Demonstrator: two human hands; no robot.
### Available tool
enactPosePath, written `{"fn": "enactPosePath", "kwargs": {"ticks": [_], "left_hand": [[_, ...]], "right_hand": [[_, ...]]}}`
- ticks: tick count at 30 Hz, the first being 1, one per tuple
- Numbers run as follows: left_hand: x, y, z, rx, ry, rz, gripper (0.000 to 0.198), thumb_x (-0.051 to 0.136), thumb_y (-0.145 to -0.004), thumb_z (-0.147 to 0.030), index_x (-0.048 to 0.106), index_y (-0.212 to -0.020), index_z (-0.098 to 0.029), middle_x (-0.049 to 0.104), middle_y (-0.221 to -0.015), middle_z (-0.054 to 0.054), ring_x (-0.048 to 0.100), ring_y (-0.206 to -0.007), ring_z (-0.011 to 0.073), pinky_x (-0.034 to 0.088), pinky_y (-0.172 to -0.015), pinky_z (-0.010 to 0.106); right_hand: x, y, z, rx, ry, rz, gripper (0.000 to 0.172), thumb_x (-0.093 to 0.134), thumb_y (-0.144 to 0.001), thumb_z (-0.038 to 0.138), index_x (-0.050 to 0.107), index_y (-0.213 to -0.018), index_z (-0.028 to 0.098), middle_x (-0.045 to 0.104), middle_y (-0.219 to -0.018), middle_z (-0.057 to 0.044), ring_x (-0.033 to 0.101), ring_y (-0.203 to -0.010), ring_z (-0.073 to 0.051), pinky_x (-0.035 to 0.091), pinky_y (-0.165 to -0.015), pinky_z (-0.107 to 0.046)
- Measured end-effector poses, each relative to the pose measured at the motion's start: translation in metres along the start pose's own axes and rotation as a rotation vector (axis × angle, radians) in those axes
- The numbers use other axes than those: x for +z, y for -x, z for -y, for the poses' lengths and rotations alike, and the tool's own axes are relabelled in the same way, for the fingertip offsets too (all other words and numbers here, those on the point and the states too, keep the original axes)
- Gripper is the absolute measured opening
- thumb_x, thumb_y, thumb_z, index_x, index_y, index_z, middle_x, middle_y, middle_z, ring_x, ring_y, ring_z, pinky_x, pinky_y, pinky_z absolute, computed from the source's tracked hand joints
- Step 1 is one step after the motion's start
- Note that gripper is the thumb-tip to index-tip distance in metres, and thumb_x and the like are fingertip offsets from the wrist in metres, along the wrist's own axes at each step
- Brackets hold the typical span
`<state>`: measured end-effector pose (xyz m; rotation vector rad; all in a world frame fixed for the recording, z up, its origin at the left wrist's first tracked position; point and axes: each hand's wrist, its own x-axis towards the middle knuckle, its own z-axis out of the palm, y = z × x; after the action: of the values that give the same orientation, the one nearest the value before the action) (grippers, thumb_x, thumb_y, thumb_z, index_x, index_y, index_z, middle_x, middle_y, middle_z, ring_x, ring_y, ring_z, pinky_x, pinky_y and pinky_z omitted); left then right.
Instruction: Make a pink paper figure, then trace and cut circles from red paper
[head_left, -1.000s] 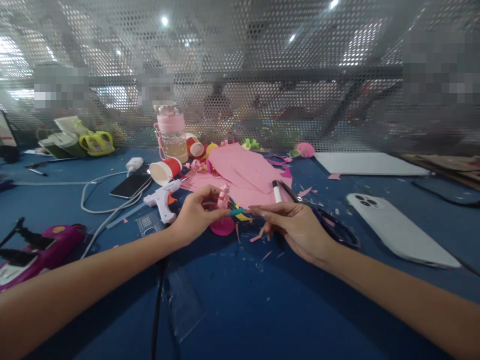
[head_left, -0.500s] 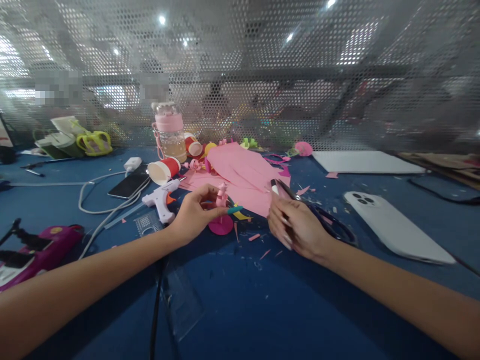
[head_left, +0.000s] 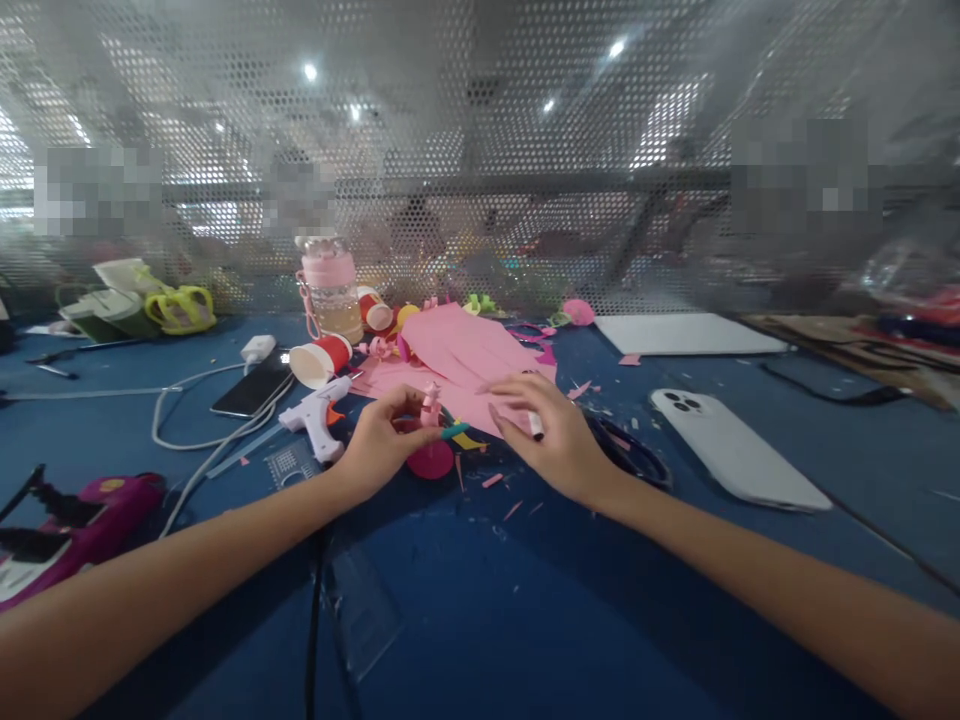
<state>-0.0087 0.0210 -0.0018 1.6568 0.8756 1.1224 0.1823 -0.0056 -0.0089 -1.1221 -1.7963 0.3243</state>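
Observation:
My left hand (head_left: 386,440) is closed around a small pink figure (head_left: 431,405), pinched between thumb and fingers. The figure stands upright on a round magenta base (head_left: 430,461). A teal pointed piece (head_left: 455,431) sticks out at the thumb tip; whether it is a nail or something held, I cannot tell. My right hand (head_left: 559,440) is a little to the right, over the edge of the pink paper (head_left: 465,345), its fingers reaching toward the figure. A white and black marker (head_left: 535,426) is tucked in it, mostly hidden by the fingers. Paper scraps (head_left: 492,481) lie between the hands.
At left are a white glue gun (head_left: 315,418), a black phone (head_left: 253,384) with a cable and a purple toy vehicle (head_left: 97,525). A bottle (head_left: 330,295) and red cup (head_left: 321,360) stand behind. A white phone (head_left: 735,450) lies right; a perforated metal panel (head_left: 480,200) closes the back.
My right hand has moved left toward the figure, its fingers stretching out and the marker now mostly hidden. My left hand keeps its hold. The view has turned slightly right.

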Motion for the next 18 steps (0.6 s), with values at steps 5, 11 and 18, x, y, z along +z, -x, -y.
{"fn": "enactPosePath", "kwargs": {"ticks": [5,11,18], "left_hand": [[-0.001,0.0,0.001,0.005,-0.021,-0.031,0.027,0.07,-0.053,-0.022,0.048,-0.068,-0.017,0.054,-0.066,-0.004,0.053,-0.063,0.0091,0.046,-0.063,0.024],[-0.002,0.002,0.002,-0.001,-0.014,-0.021,0.024,0.068,-0.055,-0.021,0.049,-0.068,-0.016,0.054,-0.066,-0.003,0.053,-0.064,0.0097,0.045,-0.062,0.024],[-0.002,0.003,0.005,-0.004,-0.064,-0.024,0.023,0.068,-0.057,-0.021,0.051,-0.071,-0.017,0.054,-0.067,-0.003,0.053,-0.065,0.0105,0.045,-0.063,0.025]], "right_hand": [[0.008,-0.062,-0.027,0.176,0.691,0.268,0.047,0.058,-0.068,0.025,0.053,-0.111,0.006,0.053,-0.115,-0.02,0.047,-0.111,-0.03,0.038,-0.091,-0.04],[0.019,-0.108,-0.047,0.307,0.786,0.491,0.017,0.058,-0.058,0.009,0.068,-0.072,0.007,0.067,-0.076,-0.019,0.064,-0.075,-0.03,0.046,-0.062,-0.03],[0.01,-0.121,-0.04,0.275,0.858,0.364,0.031,0.046,-0.068,0.006,0.067,-0.09,0.007,0.066,-0.092,-0.019,0.061,-0.09,-0.026,0.044,-0.071,-0.027]]}}
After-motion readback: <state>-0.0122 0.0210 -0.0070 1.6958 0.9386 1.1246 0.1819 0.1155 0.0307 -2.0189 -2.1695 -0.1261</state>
